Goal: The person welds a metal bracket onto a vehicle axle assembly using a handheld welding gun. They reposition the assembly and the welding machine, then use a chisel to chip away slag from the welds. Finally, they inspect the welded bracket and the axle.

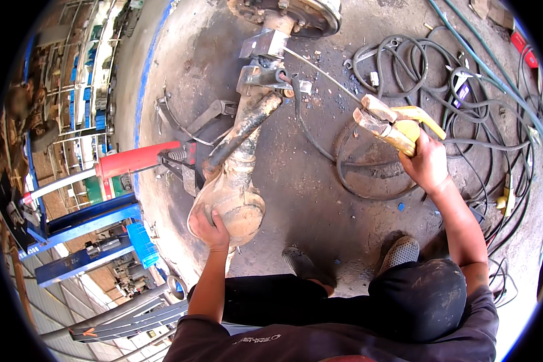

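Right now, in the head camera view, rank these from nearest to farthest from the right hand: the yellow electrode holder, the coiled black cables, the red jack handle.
1. Yellow electrode holder: gripped in the right hand.
2. Coiled black cables: on the floor just beyond and to the right of that hand.
3. Red jack handle: far left, past the rusty axle housing that the left hand rests on.

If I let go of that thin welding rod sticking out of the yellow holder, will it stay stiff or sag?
The welding rod runs nearly straight from the yellow holder in the right hand to the axle bracket, so it probably stays fairly stiff. Being so thin and long, it likely flexes when pushed sideways. It looks light.
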Demonstrator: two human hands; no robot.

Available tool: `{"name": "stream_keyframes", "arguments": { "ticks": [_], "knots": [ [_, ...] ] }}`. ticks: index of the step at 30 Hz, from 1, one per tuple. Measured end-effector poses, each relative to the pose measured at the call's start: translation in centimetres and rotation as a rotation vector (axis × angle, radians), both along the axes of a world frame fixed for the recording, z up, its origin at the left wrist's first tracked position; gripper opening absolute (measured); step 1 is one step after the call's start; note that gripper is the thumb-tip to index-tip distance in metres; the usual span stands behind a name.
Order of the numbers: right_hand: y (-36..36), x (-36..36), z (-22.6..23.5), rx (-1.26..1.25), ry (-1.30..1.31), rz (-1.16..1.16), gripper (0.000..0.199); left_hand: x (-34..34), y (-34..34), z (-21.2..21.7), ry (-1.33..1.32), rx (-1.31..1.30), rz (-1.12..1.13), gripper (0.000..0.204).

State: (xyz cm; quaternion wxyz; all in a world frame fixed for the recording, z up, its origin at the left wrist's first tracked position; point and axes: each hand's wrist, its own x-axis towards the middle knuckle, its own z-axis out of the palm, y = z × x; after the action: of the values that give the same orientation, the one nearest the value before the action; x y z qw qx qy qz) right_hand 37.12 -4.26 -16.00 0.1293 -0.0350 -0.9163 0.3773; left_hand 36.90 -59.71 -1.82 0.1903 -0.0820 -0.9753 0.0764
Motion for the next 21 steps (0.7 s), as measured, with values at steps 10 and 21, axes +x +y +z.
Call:
{"name": "stream_keyframes", "arguments": {
  "ticks": [10,21],
  "knots": [
    [0.15,0.18,-0.24,-0.044,-0.012,-0.003,0.042,0.22,0.06,0.09,0.010,0.000,-0.007,0.042],
    [0.03,0.15,0.21,-0.002,-0.028,0.010,0.039,0.35,0.09,0.09,0.015,-0.011,0.005,0.041]
  ]
}}
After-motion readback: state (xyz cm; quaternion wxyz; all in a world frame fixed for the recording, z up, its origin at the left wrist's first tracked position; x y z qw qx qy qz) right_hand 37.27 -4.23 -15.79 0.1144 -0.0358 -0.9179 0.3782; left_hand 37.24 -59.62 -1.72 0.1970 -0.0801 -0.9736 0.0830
